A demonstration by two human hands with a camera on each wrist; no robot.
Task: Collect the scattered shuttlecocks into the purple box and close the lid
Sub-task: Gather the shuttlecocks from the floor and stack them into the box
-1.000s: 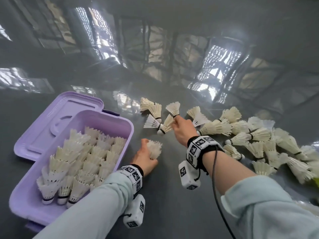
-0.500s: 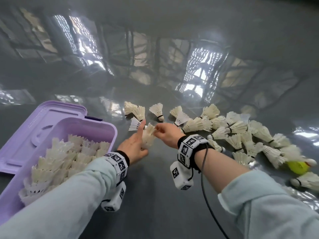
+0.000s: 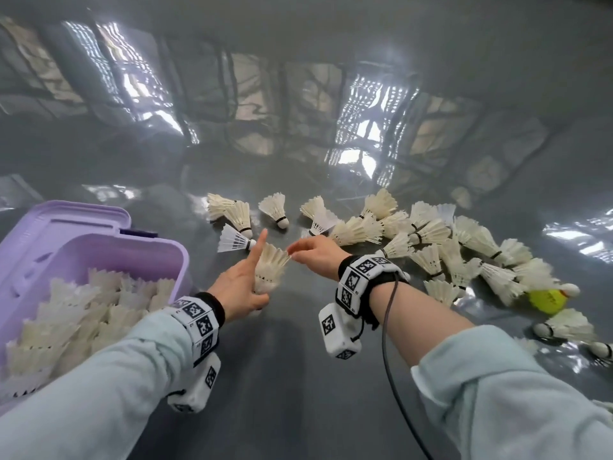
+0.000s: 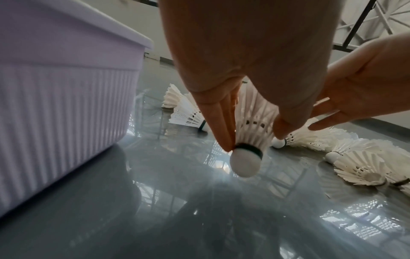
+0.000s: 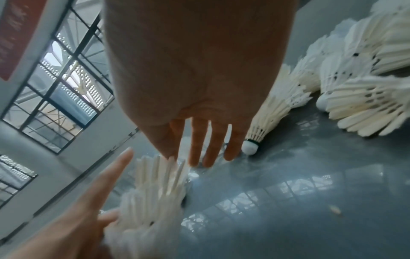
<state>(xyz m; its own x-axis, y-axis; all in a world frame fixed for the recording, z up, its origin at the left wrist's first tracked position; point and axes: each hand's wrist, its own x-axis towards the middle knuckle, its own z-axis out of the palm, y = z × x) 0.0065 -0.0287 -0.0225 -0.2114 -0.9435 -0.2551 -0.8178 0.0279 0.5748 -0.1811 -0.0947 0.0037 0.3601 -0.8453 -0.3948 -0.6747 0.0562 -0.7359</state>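
Holding a nested stack of shuttlecocks [image 3: 269, 270] near the cork, the left hand [image 3: 239, 290] has fingers curled round it; the right hand [image 3: 318, 254] touches the feather rim, fingers relaxed. Light, brittle feathers: grip the cork. Purple box [image 3: 172, 260] left; loose shuttlecocks [image 3: 431, 240] far right.

Daylight from tall grid-paned windows [image 5: 60, 84] mirrors as bright, wavy glare across the glossy grey floor [image 3: 298, 376], which otherwise reads dim and muted. Wide-angle bending stretches the picture edges in every view. In the wrist views both palms fill the top in soft, shadowed blur, and a dark shadow pools on the floor beneath.
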